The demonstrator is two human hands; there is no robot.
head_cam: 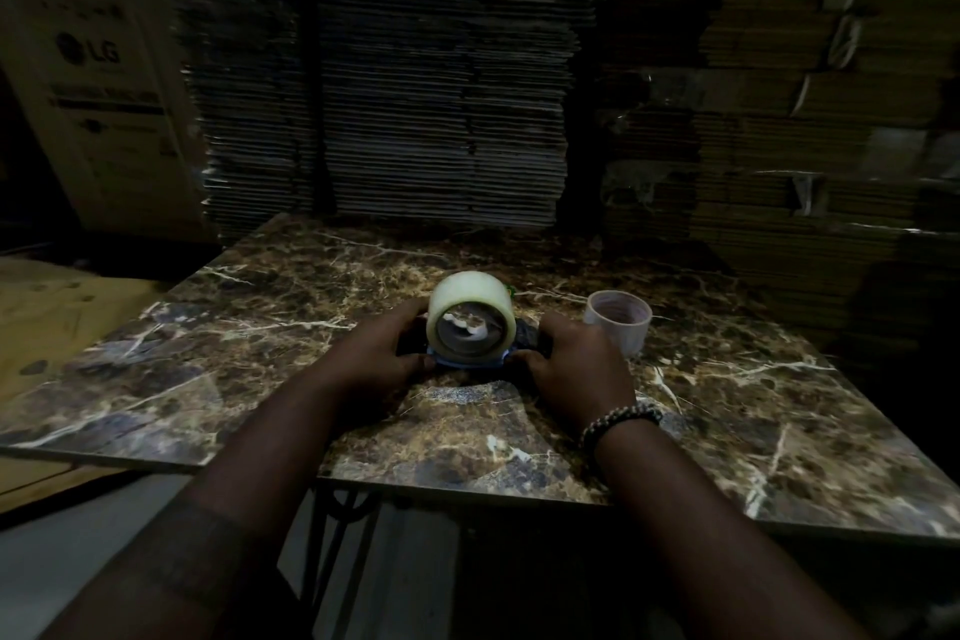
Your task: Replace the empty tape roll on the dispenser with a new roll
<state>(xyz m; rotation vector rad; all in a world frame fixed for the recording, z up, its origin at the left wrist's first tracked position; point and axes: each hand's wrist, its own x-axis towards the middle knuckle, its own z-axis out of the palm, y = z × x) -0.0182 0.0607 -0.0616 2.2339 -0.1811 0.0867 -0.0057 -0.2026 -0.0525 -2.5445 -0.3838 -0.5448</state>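
A full roll of pale tape (470, 299) stands on its edge in the middle of the marble table (260, 327), its hollow core facing me. It sits on the dark tape dispenser (527, 339), whose blue base shows under the roll. My left hand (382, 353) grips the dispenser's left side, fingers touching the roll. At the right side, my right hand (576, 369), with a beaded bracelet at the wrist, holds the dispenser. An empty cardboard tape core (618, 322) stands upright just right of my right hand.
Tall stacks of flattened cardboard (395, 83) rise behind the table. A printed carton (98, 83) stands at the far left, and a wooden board (57, 322) lies left of the table. More cardboard stacks (810, 146) fill the right. The table's near edge runs below my forearms.
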